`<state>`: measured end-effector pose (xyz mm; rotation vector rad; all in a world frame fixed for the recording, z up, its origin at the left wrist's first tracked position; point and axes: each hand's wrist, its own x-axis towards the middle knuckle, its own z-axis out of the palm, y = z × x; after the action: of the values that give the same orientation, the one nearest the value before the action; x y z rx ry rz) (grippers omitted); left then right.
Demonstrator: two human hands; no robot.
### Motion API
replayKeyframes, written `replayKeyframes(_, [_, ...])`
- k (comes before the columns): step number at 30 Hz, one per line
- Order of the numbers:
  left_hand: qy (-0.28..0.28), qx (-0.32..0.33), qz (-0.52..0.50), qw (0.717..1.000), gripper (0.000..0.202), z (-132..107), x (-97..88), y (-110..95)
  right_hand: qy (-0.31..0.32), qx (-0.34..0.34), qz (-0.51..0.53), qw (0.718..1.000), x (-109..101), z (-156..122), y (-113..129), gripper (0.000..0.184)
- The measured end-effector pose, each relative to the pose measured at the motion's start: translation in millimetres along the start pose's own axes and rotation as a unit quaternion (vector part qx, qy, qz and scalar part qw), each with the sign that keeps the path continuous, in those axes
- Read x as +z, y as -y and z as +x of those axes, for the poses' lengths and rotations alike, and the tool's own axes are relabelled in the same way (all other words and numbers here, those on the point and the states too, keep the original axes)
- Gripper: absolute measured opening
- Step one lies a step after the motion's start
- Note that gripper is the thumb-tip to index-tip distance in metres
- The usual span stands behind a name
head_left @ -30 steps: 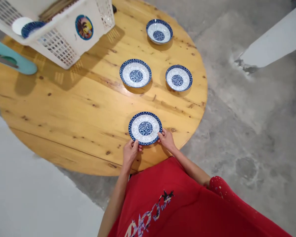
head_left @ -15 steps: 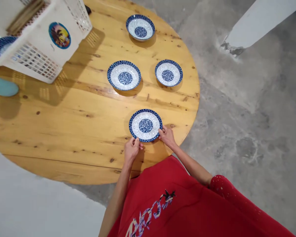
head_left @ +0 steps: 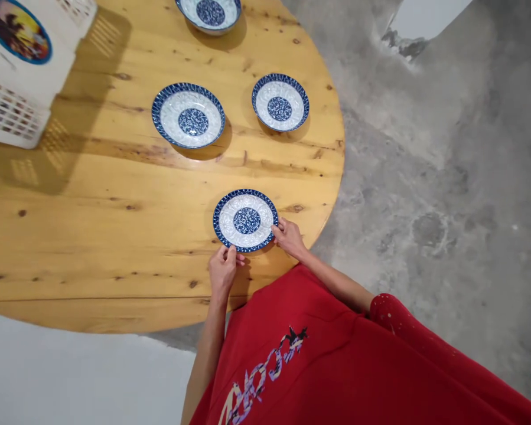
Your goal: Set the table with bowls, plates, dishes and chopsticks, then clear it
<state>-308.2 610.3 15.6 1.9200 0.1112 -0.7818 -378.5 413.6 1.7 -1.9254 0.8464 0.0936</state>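
A blue-and-white patterned plate [head_left: 246, 220] lies flat near the front edge of a round wooden table [head_left: 92, 200]. My left hand [head_left: 222, 268] pinches its near-left rim with curled fingers. My right hand [head_left: 288, 237] grips the near-right rim the same way. Both hands rest on the tabletop beside the plate. My red shirt fills the bottom of the view.
Three more blue-and-white dishes stand farther back: one [head_left: 188, 114] at centre, one [head_left: 280, 102] to its right, one [head_left: 209, 12] cut off by the top edge. A white plastic basket [head_left: 12, 65] with a round sticker sits at the back left. Grey concrete floor [head_left: 424, 177] lies to the right.
The view has shifted right and closer, so the basket and far dishes slid left and up. Both hands stay on the near plate's rim, which has not visibly moved on the table.
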Motion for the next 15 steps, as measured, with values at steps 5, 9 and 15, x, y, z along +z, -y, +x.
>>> replayKeyframes(5, [0.002,-0.008,0.017,1.0,0.028,1.8,-2.4,-0.9,0.032,-0.008,0.043,0.999,-4.0,-2.1,-2.7,0.018])
replayKeyframes(9, [-0.007,0.005,0.013,1.0,0.027,4.2,-7.8,-2.4,0.052,-0.004,0.054,0.997,-4.8,-0.1,-3.1,0.021])
replayKeyframes(15, [-0.003,0.01,0.008,1.0,0.027,7.4,-14.4,-1.9,0.066,-0.015,0.057,0.996,-4.3,0.8,1.2,0.024])
